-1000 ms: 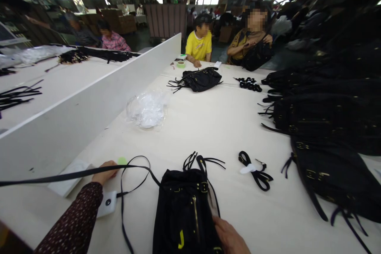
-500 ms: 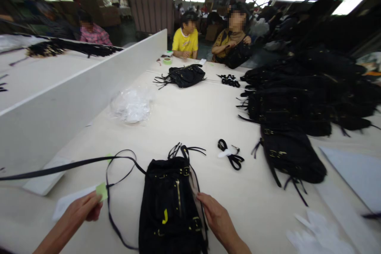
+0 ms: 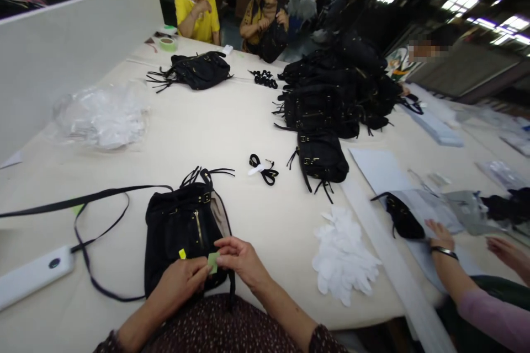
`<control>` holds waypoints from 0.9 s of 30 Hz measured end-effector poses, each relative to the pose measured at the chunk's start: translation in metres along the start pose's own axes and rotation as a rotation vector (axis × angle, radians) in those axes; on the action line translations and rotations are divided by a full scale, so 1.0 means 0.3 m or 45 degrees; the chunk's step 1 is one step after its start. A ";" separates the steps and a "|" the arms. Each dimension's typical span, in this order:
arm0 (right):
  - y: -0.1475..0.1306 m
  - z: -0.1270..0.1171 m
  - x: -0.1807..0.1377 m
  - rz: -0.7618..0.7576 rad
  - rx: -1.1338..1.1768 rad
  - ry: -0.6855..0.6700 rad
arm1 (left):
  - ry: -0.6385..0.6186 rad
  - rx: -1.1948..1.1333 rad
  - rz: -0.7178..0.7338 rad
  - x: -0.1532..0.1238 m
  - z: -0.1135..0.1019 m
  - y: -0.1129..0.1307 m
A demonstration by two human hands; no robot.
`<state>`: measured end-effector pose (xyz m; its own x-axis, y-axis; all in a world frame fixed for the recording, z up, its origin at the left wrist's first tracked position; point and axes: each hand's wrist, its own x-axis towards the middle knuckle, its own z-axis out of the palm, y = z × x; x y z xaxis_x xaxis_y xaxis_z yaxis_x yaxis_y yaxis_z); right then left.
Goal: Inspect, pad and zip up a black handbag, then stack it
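A black bag (image 3: 171, 226) with gold zip and buckles lies in front of me, a yellow tag (image 3: 182, 253) on its front. Over its lower part, my left hand (image 3: 182, 280) pinches a small piece of light green tape (image 3: 213, 262). My right hand (image 3: 242, 262) comes from the other side, its thumb and fingers closed at the tape's right edge. A thin black strap (image 3: 93, 278) loops out on the left, near a white device with a round dark button (image 3: 39, 273). A coiled black strap with a white band (image 3: 265, 169) lies beyond the bag.
Black bags (image 3: 327, 105) are heaped at the back right, and another bag (image 3: 201, 70) lies farther back. Clear plastic bags (image 3: 103, 118) sit by the white divider (image 3: 91, 38). White pieces (image 3: 343, 256) are piled on the right, near a co-worker's hand (image 3: 441, 234). Two people sit opposite.
My left hand has brought the green tape from the left over to the bag. My right hand has left the bag's side and met it at the tape. The view has turned right and down.
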<state>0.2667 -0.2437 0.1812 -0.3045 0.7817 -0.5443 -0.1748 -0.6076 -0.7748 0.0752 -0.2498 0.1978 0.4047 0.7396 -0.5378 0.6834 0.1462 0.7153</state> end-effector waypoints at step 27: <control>0.024 -0.174 0.213 -0.378 -1.559 0.025 | 0.109 1.189 0.672 0.319 -0.103 0.100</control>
<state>0.2948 -0.1908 0.1239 -0.3868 0.8737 -0.2950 0.7501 0.1120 -0.6518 0.1157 -0.1544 0.1815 0.7655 0.6111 -0.2015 0.6430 -0.7380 0.2046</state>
